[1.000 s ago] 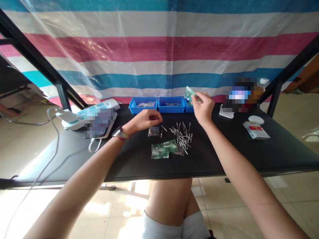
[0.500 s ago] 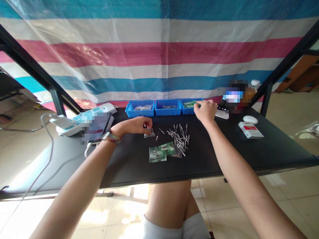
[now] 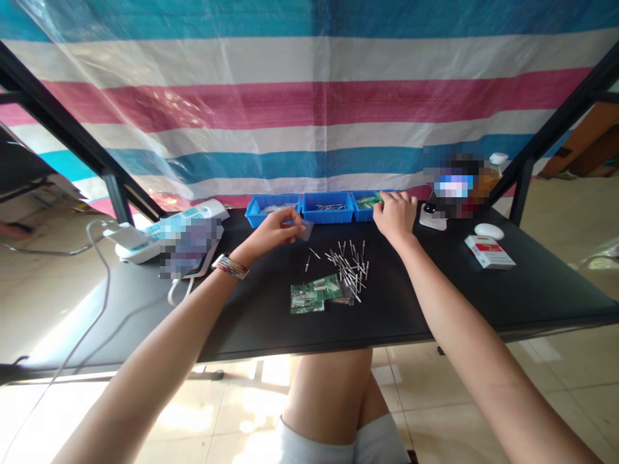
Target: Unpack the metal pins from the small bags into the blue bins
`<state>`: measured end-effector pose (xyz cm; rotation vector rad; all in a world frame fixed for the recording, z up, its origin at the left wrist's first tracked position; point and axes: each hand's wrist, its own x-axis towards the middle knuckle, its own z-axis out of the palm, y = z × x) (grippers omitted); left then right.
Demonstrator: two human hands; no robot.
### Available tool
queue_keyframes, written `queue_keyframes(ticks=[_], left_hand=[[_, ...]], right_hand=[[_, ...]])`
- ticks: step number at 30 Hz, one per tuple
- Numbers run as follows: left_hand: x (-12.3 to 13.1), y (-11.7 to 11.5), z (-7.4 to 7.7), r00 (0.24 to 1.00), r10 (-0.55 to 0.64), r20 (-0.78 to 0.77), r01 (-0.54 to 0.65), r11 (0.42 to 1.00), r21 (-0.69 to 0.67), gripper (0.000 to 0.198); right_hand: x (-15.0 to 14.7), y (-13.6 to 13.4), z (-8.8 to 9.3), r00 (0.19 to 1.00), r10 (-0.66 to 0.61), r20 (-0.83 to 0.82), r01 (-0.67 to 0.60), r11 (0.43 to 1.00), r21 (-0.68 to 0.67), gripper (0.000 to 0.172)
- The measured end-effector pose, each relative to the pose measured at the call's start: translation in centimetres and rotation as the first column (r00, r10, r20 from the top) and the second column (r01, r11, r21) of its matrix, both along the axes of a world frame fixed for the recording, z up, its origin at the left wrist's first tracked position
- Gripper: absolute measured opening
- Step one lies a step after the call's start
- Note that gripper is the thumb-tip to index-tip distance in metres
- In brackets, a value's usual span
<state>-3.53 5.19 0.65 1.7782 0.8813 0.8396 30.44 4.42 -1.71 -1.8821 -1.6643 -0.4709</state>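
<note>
My left hand (image 3: 279,232) pinches a small clear plastic bag (image 3: 304,230) above the table, just in front of the left blue bin (image 3: 254,218). What the bag contains is too small to make out. At the right blue bin (image 3: 363,214), the bent fingers of my right hand (image 3: 396,216) are closed on a green plastic bag (image 3: 371,200), their tips partly hidden. The middle blue bin (image 3: 327,217) holds several thin metal rivets. A loose pile of blind rivets (image 3: 351,267) lies between my forearms, beside filled green bags (image 3: 314,295).
A white power strip (image 3: 188,216) and a blurred-out object (image 3: 191,248) with cables lie at the left. On the right are a red-and-white box (image 3: 489,252), a white oval object (image 3: 488,231), a small white device (image 3: 432,219) and a bottle (image 3: 496,169). A striped tarp (image 3: 309,103) hangs behind.
My left hand has lifted the small clear bag off the table and moved it up and right, toward the bins. My right hand has shifted only slightly at the right bin.
</note>
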Motion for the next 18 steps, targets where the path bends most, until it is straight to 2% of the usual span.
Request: queue_keyframes(ticks=[3,5,6,7,8,9,10,11,12,13,15,18], left_hand=[[0.5,-0.3,-0.2,0.988,0.047,0.144,-0.045,0.999,-0.016,0.036],[0.9,-0.6,-0.1,0.977,0.027,0.213,-0.024,1.0,-0.019,0.036],[1.1,-0.8,-0.1,0.972,0.013,0.235,-0.009,1.0,-0.017,0.036],[1.3,-1.0,0.0,0.968,-0.001,0.25,0.004,1.0,-0.012,0.036],[1.4,-1.2,0.1,0.965,-0.013,0.26,0.014,1.0,-0.003,0.036],[1.6,-1.4,0.2,0.964,-0.024,0.266,0.023,1.0,0.008,0.036],[1.8,-1.6,0.2,0.962,-0.032,0.27,0.027,0.999,0.02,0.037],[1.9,-1.7,0.2,0.961,-0.038,0.273,0.031,0.999,0.032,0.037],[2.0,-1.8,0.1,0.961,-0.044,0.274,0.033,0.998,0.044,0.037],[2.1,-1.8,0.1,0.96,-0.049,0.275,0.036,0.998,0.054,0.037],[2.2,-1.9,0.0,0.959,-0.063,0.277,0.046,0.997,0.069,0.035],[2.3,-1.9,-0.1,0.954,-0.094,0.283,0.074,0.994,0.081,0.032]], right_hand=[[-1.2,-0.6,0.7,0.997,0.052,-0.056,-0.044,0.991,0.122,0.045],[-2.8,-1.2,1.4,0.965,0.198,-0.174,-0.166,0.969,0.181,0.038],[-3.7,-1.5,1.6,0.908,0.314,-0.277,-0.268,0.944,0.194,0.034],[-4.8,-1.9,1.9,0.799,0.434,-0.415,-0.39,0.901,0.191,0.033],[-5.8,-2.4,2.1,0.641,0.519,-0.566,-0.524,0.834,0.173,0.036],[-6.8,-2.8,2.2,0.461,0.546,-0.699,-0.658,0.739,0.144,0.041],[-7.7,-3.2,2.2,0.306,0.516,-0.8,-0.755,0.644,0.127,0.046],[-8.5,-3.6,2.2,0.186,0.452,-0.872,-0.807,0.577,0.127,0.049],[-9.1,-3.9,2.2,0.097,0.373,-0.923,-0.834,0.536,0.128,0.05],[-9.6,-4.1,2.1,0.034,0.299,-0.954,-0.841,0.524,0.134,0.05],[-10.2,-4.4,1.8,-0.053,0.199,-0.979,-0.824,0.545,0.155,0.046],[-10.5,-4.4,1.3,-0.109,0.191,-0.976,-0.775,0.598,0.203,0.039]])
